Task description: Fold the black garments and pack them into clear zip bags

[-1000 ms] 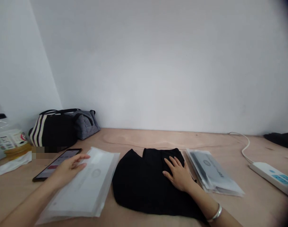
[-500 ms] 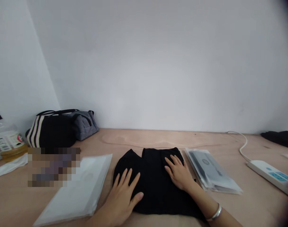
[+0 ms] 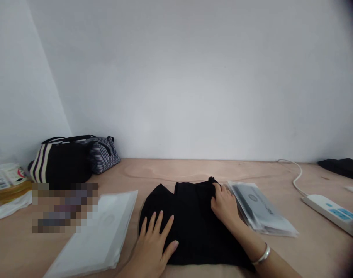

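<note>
A black cloth garment [image 3: 190, 227] lies flat on the wooden table [image 3: 153, 170], with a notch in its far edge. My left hand [image 3: 155, 241] rests on its near left part, palm down and fingers spread. At the far right corner, my right hand [image 3: 225, 202] has its fingers bent and closed on the cloth, where a small bunched fold sticks up. A silver bracelet circles my right wrist.
White plastic packets [image 3: 98, 231] lie left of the cloth, and a clear packet with a dark item [image 3: 260, 208] lies right. Farther out are two bags [image 3: 69, 162], a bottle [image 3: 11, 179], a power strip [image 3: 330, 210], its cord and dark cloth [image 3: 341, 168].
My right hand has gone from lying spread on the cloth to gripping its far right corner, which is now bunched up. My left hand stays nearly in place.
</note>
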Action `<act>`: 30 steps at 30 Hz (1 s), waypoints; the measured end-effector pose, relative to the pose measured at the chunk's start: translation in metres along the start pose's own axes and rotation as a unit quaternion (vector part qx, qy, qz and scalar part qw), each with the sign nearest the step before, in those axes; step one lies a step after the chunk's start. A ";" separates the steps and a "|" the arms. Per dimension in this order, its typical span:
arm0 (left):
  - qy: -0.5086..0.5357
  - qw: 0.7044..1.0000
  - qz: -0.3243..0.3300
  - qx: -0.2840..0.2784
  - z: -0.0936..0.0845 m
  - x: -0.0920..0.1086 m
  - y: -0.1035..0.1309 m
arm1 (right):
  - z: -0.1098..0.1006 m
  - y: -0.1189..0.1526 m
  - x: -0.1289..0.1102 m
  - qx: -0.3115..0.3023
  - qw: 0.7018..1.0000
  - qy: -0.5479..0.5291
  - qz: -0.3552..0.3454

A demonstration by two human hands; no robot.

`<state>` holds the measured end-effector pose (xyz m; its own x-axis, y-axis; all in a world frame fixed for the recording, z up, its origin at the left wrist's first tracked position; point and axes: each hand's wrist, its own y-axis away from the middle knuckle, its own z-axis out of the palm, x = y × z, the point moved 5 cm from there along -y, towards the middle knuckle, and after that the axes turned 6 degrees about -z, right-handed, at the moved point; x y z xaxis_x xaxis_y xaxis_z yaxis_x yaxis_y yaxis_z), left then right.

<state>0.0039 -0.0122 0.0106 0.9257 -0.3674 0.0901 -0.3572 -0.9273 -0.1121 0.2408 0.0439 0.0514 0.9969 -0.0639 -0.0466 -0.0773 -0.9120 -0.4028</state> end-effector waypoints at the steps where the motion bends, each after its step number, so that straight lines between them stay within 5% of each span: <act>1: 0.000 1.000 0.001 0.001 0.000 0.000 0.000 | -0.005 -0.003 -0.009 0.007 1.000 -0.011 -0.007; 9: 0.006 0.999 -0.008 -0.030 -0.005 0.003 0.000 | -0.021 -0.007 -0.086 0.027 0.959 -0.230 -0.163; 14: 0.016 0.999 -0.015 -0.028 -0.007 0.003 0.001 | 0.010 -0.017 -0.041 -0.062 0.985 -0.111 -0.115; 20: 0.022 0.999 -0.020 -0.034 -0.005 0.002 0.001 | 0.049 -0.020 0.014 -0.171 0.974 -0.052 -0.140; 30: -0.004 1.000 -0.023 -0.021 -0.007 0.006 -0.001 | 0.044 -0.005 0.002 -0.197 0.956 -0.060 -0.210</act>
<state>0.0092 -0.0140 0.0180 0.9422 -0.3236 0.0872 -0.3186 -0.9455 -0.0667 0.2425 0.0655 0.0133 0.9275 0.3673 -0.0699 0.3657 -0.9301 -0.0347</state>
